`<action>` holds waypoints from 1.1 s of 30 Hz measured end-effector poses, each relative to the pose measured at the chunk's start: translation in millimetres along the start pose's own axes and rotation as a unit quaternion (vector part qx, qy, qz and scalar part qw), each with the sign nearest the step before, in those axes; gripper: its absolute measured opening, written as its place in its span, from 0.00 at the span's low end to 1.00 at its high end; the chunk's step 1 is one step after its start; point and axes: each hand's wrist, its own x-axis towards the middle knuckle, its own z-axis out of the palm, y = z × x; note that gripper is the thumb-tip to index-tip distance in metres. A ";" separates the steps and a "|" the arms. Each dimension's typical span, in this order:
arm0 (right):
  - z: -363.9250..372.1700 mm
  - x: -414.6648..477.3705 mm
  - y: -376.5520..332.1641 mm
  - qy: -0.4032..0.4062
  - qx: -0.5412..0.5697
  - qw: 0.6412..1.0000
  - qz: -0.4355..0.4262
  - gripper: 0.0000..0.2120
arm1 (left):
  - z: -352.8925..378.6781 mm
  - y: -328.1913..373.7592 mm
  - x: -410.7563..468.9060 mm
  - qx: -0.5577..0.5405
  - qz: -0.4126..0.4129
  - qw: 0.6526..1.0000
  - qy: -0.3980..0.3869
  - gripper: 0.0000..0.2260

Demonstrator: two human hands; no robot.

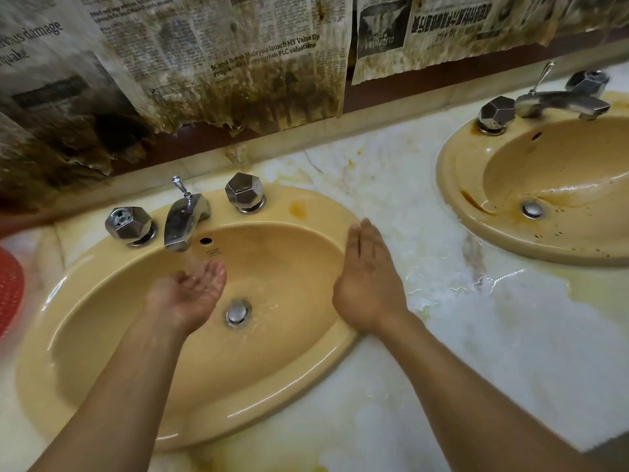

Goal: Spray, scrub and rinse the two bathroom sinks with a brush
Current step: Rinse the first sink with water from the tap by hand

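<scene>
**Two yellow sinks, both hands at the near one**

Cupping the left hand [192, 289] palm-up right under the chrome spout [185, 221], fingers loosely curved and gripping nothing, catching what looks like a thin, blurred stream of water. Hovering it inside the bowl of the near sink [85, 267], just beside the drain plug [236, 312]. Laying the right hand [366, 287] flat on that sink's right rim, fingers straight and together, clutching nothing either. Passing two faceted chrome knobs beside the spout, the left knob [129, 224] and the right knob [244, 192]. Spotting the second sink [456, 185] well apart, up at the right on the same marble counter [493, 352], carrying brown streaks and dark specks around its own drain [532, 209], with its tap [561, 98] at the back rim. Noting a glistening puddle [459, 281] on the counter between the two basins. Taking in stained, torn newspaper sheets [238, 63] along the wall behind. Glimpsing something red and mesh-like [8, 291] at the left edge, too cropped to identify.
</scene>
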 end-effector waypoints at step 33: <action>4.2 73.9 -34.7 0.033 -0.079 0.996 0.019 0.44 | -14.0 5.7 19.0 0.027 -0.036 0.999 0.028 0.14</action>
